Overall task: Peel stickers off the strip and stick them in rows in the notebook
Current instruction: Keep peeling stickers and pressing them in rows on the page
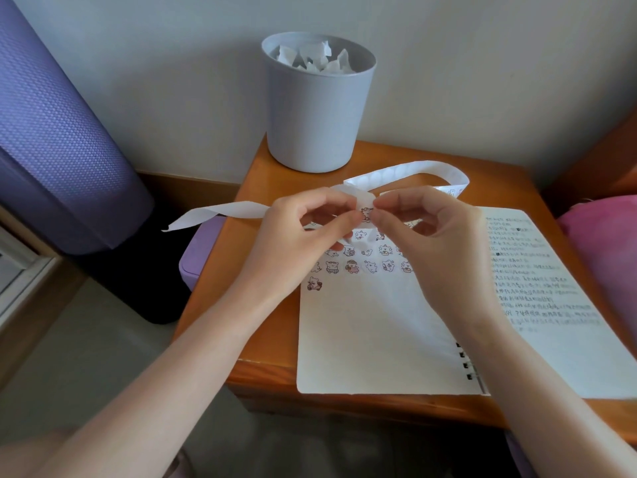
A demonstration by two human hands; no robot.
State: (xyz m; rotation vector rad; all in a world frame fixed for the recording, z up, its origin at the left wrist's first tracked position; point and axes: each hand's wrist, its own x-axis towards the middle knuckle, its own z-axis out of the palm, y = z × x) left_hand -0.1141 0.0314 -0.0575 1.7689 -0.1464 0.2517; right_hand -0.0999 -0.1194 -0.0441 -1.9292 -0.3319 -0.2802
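Observation:
An open spiral notebook [372, 332] lies on the wooden table. Its left page carries rows of small cartoon animal stickers [351, 266], with one sticker [314, 283] alone on the lowest row. A long white sticker strip [410, 169] loops behind my hands and trails off to the left. My left hand [293, 243] pinches the strip above the page. My right hand [437, 236] pinches a sticker [366, 214] on the strip, thumb and forefinger meeting my left fingertips. Whether the sticker has come off the backing is hidden.
A grey cup-shaped bin [317, 108] filled with crumpled white paper stands at the table's back edge. The notebook's right page [537, 281] is covered in handwriting. A purple mat roll [58, 139] leans at left, a purple box [200, 257] sits beside the table, and pink fabric [606, 243] lies at right.

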